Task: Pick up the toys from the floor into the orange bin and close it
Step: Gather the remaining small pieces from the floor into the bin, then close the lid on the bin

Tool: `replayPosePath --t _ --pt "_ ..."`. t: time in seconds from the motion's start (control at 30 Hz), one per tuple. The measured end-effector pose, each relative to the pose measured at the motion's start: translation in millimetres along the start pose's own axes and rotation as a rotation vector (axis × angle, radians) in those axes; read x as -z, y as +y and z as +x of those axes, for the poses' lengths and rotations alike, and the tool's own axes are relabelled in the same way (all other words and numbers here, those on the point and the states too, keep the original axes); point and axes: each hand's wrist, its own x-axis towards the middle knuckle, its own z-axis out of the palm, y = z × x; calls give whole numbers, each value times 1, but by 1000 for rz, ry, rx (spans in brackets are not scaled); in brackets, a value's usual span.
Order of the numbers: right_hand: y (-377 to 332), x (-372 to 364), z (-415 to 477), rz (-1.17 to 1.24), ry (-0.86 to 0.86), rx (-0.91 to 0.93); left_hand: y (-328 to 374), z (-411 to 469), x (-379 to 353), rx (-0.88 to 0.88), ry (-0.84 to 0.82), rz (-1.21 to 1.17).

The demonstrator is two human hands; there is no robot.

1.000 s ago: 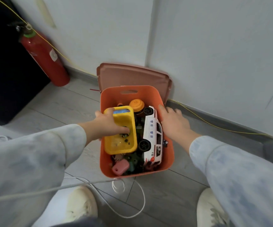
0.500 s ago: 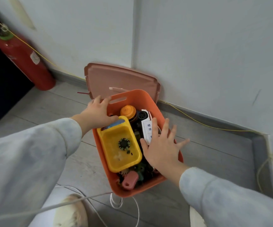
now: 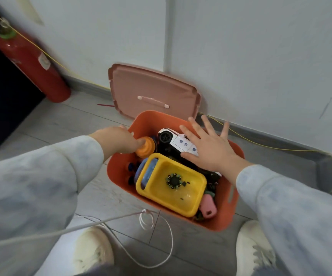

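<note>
Head view: my right hand [image 3: 211, 150] has its fingers spread flat over the white police car [image 3: 178, 143]; my left hand [image 3: 119, 141] touches the orange round toy [image 3: 146, 149], its fingers' state unclear. Both toys sit in the orange bin [image 3: 221, 220], its lid [image 3: 153, 92] leaning against the wall behind.

Indoor corner, prob. an office or utility room rather than a home: red fire extinguisher [image 3: 33, 64] standing on the floor well left of the fingers, plain white walls [image 3: 260, 56] w/ grey skirting beyond them, grey tile floor [image 3: 77, 124], thin yellow cable [image 3: 260, 143] run along the wall base.
</note>
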Motion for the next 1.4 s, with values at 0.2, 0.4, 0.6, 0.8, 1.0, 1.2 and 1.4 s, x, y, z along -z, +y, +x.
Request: replayPosePath --t 0.2,0.4,0.6,0.8,1.0,1.2,1.4 --pt "-17 -3 -45 129 -28 -524 -6 9 -15 -323 104 -257" --pt "-14 -15 -65 182 -58 -553 23 -9 -20 -190 34 -327" --pt "20 -16 -43 99 -9 -373 21 -18 -38 58 -124 -289" --pt "34 -7 -23 163 -4 -298 12 0 -29 -168 310 -243" --pt "21 23 33 342 129 -241 7 18 -19 -193 330 -267" --pt "12 38 104 502 181 -255 0 20 -21 -210 355 -310" --pt "18 38 120 414 299 -359 -13 19 -29 -193 334 -345"
